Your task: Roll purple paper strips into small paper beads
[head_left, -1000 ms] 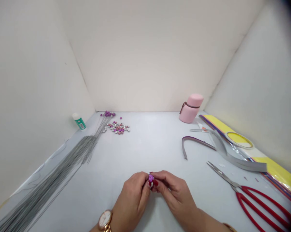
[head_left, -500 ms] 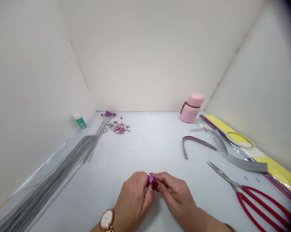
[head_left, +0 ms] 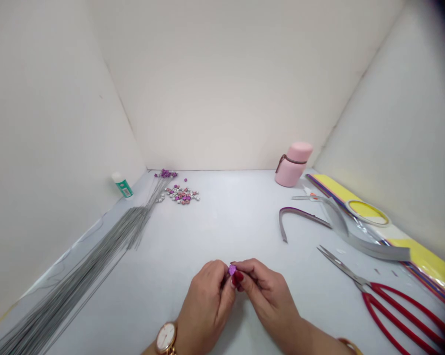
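Note:
A small shiny purple paper star (head_left: 232, 269) sits pinched between the fingertips of both hands, close to the front of the table. My left hand (head_left: 211, 301) is closed, its thumb and forefinger pressed on the star's left side. From the other side my right hand (head_left: 268, 296) grips it with thumb and forefinger, red nails showing. The fingers cover much of the star. Farther off lies a loose heap of silver, pink and purple stars (head_left: 183, 195). Purple stars (head_left: 165, 173) top some of the thin grey wires (head_left: 96, 264) along the left side.
Red-handled scissors (head_left: 359, 281) lie open on the right. Beyond them are a bent purple strip (head_left: 299, 211), grey strips (head_left: 373, 250), a tape roll (head_left: 368, 213) and yellow packets (head_left: 429, 256). A pink flask (head_left: 291, 165) stands back right, a glue stick (head_left: 122, 186) back left.
Both hands have shifted very slightly up and to the right with the star, which is turned a little and shows more of its face. Everything else stays put.

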`<state>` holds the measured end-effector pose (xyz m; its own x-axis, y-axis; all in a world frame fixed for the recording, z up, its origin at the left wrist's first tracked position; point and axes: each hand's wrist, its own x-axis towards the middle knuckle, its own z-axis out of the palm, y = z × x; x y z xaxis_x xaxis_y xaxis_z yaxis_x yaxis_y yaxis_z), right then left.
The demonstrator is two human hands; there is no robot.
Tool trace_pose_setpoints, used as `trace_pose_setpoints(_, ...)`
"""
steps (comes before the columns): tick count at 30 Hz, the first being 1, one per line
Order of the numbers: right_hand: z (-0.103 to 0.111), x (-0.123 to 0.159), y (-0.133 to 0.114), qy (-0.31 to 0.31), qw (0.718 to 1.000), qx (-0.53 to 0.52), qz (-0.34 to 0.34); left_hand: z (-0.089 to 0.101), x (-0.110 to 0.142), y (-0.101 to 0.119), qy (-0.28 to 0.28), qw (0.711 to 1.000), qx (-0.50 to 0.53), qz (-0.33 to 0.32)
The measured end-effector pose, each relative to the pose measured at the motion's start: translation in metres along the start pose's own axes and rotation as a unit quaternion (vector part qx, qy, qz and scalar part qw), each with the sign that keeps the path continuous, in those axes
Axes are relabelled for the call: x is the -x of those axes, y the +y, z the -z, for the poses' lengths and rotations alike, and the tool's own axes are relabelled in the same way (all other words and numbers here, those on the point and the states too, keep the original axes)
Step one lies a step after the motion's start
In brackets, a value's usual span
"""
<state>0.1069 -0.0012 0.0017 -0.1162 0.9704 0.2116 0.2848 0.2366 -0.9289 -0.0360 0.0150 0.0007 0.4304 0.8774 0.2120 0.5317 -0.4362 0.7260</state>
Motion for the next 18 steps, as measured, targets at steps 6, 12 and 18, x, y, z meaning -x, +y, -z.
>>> trace_pose_setpoints(6, -0.0016, 0.0001, 0.0013, 0.016, 0.998, -0.05, -0.014, 0.0018, -0.0001, -0.0022, 0.06, 0.989, 0.137, -0.004)
trace_pose_setpoints(12, 0.0023, -0.0016, 0.0028, 0.021, 0.999, 0.045, 0.02, 0.0024, -0.0026, -0.0047, 0.098, 0.985, 0.14, -0.026)
trace_pose_setpoints(18, 0.0046, -0.0032, 0.0038, 0.027, 0.995, 0.082, 0.042, 0.0021, -0.0036, -0.0068, 0.087, 0.985, 0.15, -0.019)
